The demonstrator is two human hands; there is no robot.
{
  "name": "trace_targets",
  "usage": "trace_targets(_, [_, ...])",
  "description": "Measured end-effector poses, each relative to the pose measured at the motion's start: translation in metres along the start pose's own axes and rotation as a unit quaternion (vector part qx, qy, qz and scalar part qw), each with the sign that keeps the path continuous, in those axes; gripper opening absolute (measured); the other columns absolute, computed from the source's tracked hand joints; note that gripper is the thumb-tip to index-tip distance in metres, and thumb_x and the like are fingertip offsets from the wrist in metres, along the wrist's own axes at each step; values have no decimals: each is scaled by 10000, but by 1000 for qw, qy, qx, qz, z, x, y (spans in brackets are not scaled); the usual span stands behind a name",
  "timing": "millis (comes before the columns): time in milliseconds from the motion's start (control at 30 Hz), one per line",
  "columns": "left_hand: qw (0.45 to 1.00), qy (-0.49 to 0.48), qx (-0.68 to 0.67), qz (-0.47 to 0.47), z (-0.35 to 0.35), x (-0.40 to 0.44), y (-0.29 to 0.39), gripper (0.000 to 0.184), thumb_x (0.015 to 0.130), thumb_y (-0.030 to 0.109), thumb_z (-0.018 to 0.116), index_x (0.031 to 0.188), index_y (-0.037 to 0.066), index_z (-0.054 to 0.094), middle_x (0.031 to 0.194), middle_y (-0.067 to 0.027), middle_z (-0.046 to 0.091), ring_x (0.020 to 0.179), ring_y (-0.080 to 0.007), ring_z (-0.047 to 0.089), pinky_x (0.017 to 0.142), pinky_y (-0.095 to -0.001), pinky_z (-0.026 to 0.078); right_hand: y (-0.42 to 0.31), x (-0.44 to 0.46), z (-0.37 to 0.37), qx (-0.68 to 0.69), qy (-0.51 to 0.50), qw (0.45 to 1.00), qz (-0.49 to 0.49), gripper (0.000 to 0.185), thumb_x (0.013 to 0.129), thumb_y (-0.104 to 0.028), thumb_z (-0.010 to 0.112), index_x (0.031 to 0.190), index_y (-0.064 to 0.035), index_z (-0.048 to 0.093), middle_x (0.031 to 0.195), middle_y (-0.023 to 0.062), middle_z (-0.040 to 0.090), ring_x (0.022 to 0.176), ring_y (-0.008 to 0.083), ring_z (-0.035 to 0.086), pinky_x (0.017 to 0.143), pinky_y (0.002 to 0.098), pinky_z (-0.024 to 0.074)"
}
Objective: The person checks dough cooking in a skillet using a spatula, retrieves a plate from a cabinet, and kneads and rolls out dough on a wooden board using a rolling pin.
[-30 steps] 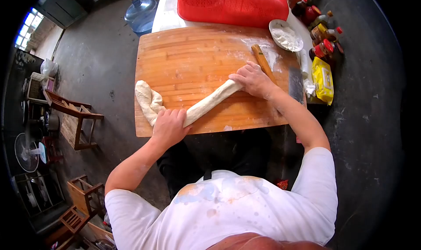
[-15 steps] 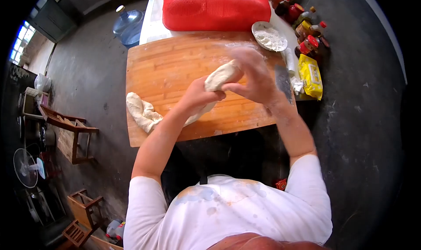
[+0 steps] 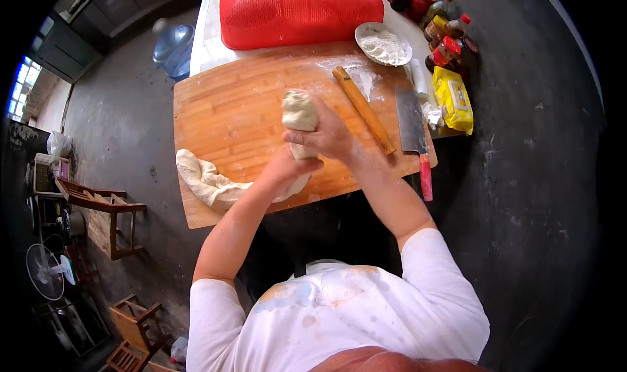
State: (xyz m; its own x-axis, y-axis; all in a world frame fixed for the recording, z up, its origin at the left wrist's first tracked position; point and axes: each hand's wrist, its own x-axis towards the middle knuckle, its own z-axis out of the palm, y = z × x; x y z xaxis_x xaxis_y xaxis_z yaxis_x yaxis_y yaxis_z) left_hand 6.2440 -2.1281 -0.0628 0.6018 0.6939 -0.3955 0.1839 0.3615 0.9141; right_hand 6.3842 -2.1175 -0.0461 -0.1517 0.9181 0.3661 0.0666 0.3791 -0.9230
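Note:
A long, thick rope of pale dough (image 3: 214, 188) lies along the near left edge of the wooden board (image 3: 228, 124), and its other end rises into my hands. My left hand (image 3: 295, 165) is closed round the dough near the board's front edge. Just beyond it, my right hand (image 3: 328, 135) wraps round the same dough, close to the left hand. The rounded end of the dough bulges out past my right hand. My forearm hides part of the rope.
To the right of my hands lie a wooden rolling pin (image 3: 363, 109) and a red-handled cleaver (image 3: 411, 124), its handle over the board's edge. Behind are a bowl of flour (image 3: 385, 47) and a red plastic basket (image 3: 300, 13). Bottles, jars (image 3: 447, 50) and a yellow wipes pack (image 3: 453, 101) stand right.
My right hand has swung left and closed round the dough; before, it was blurred, at the dough's end. The dough's end has turned to point away from me. The rolling pin and cleaver are now uncovered.

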Motion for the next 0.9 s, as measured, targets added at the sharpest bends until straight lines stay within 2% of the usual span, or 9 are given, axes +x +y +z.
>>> trace_targets(33, [992,34,-116,-21,0,5,-6,231,705,138,667,886,57,547,739,-44,553,686,-143,534,583,-292,416,4,9,-12,0,1,1000,0,563,765,-132,686,1246,-31,411,965,17,515,886,145,553,746,291,467])
trace_targets(100, [980,35,-195,-14,-4,8,-13,207,730,146,661,862,56,530,726,-50,546,650,-156,527,566,-300,419,12,29,-53,-176,14,981,74,533,746,-333,693,1143,-27,512,956,71,538,889,176,532,766,298,442])
trace_targets(167, [962,78,-250,-80,-8,13,-15,194,743,141,645,863,31,538,733,-58,559,634,-152,535,555,-282,409,58,26,-94,-423,180,887,39,483,754,-396,644,1096,-61,580,961,116,576,938,231,541,800,356,434])
trace_targets(267, [969,75,-223,-73,-8,12,-13,210,757,151,639,878,18,532,727,-65,567,627,-162,547,559,-287,425,79,21,-118,-488,142,851,133,398,748,-371,643,1027,-86,626,973,138,593,953,290,540,814,407,427])
trace_targets(367, [963,92,-243,-76,-4,11,-13,234,761,170,639,893,13,527,755,-77,571,658,-172,566,597,-289,454,82,24,-117,-536,115,827,125,325,776,-309,642,1000,-74,638,961,156,602,880,295,576,778,375,453])
trace_targets(600, [951,90,-283,-91,-5,12,-15,254,790,199,599,933,6,515,816,-102,574,740,-191,584,690,-302,485,85,37,-118,-485,121,849,173,284,764,-330,625,902,-85,658,877,151,613,853,308,579,743,409,462])
trace_targets(800, [922,59,-353,-146,-10,12,-11,338,808,277,564,991,0,499,836,-105,572,761,-207,586,716,-312,485,90,38,-119,-576,136,802,81,232,779,-288,611,835,-63,625,839,150,617,778,323,590,719,402,465])
trace_targets(867, [916,45,-376,-135,-12,14,-16,312,808,248,569,998,8,504,852,-116,581,773,-211,589,720,-305,486,77,39,-126,-410,241,872,118,236,820,-291,588,860,-59,607,763,97,611,686,251,592,653,350,467])
trace_targets(900, [915,46,-377,-135,-11,14,-17,312,808,248,569,998,8,504,852,-116,581,773,-211,589,720,-305,486,70,37,-127,-410,240,872,118,236,820,-291,588,860,-59,607,763,97,611,686,251,592,653,350,467])
